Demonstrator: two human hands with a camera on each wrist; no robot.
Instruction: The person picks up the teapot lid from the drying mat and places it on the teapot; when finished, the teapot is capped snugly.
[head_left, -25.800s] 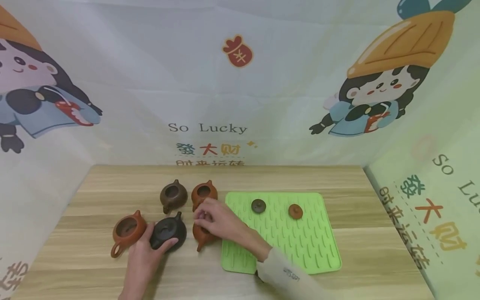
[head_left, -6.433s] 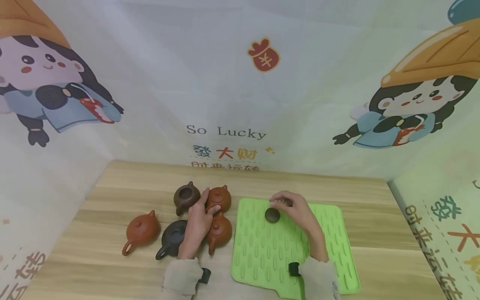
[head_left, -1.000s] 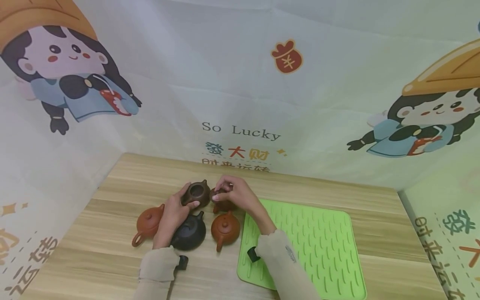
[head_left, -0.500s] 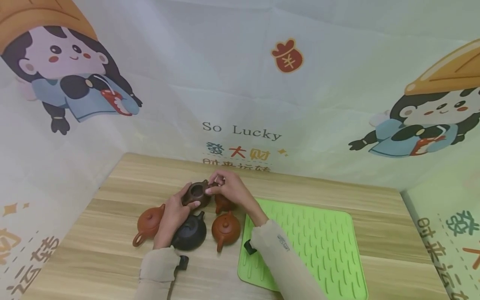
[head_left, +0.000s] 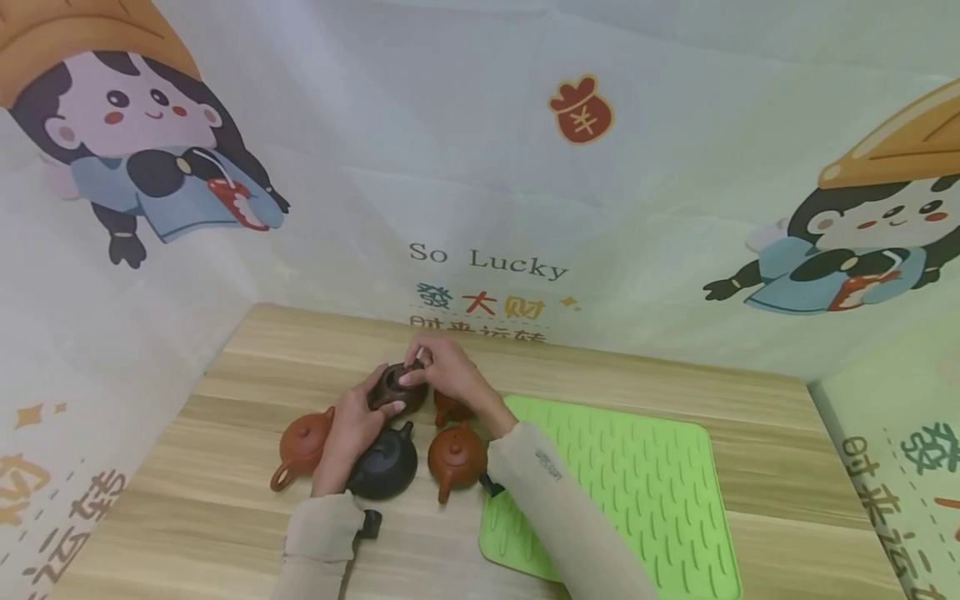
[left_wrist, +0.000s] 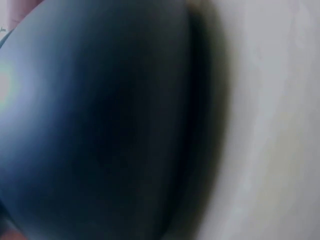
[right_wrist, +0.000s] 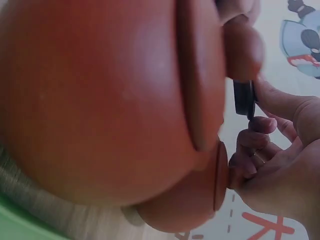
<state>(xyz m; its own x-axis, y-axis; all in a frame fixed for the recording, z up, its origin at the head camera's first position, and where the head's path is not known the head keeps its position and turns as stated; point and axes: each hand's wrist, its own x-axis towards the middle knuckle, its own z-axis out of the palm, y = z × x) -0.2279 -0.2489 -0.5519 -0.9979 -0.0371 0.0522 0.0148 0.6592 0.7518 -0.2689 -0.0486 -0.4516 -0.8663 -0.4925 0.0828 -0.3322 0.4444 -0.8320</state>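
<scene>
My left hand [head_left: 354, 423] grips the side of a dark brown teapot [head_left: 405, 402], thumb and fingers on either side of it. Over this pot's partly visible mouth, my right hand [head_left: 450, 371] pinches a small dark lid [right_wrist: 244, 99], seen edge-on in the right wrist view. A black teapot [head_left: 386, 468] stands in front and fills much of the left wrist view. Three reddish teapots stand nearby: one [head_left: 303, 443] at the left, a lidded one [head_left: 456, 458] at the front right, and one [head_left: 448, 410] partly hidden behind the right hand.
A light green ridged mat [head_left: 622, 492] lies to the right, partly under my right sleeve [head_left: 558, 500]. The wooden table [head_left: 787, 467] meets a printed cloth backdrop [head_left: 480, 183] at the back and both sides.
The right hand has shifted left, from over the rear reddish teapot to the dark brown teapot's mouth. Earlier, dark lids lay on the mat and the left hand was at a reddish teapot.
</scene>
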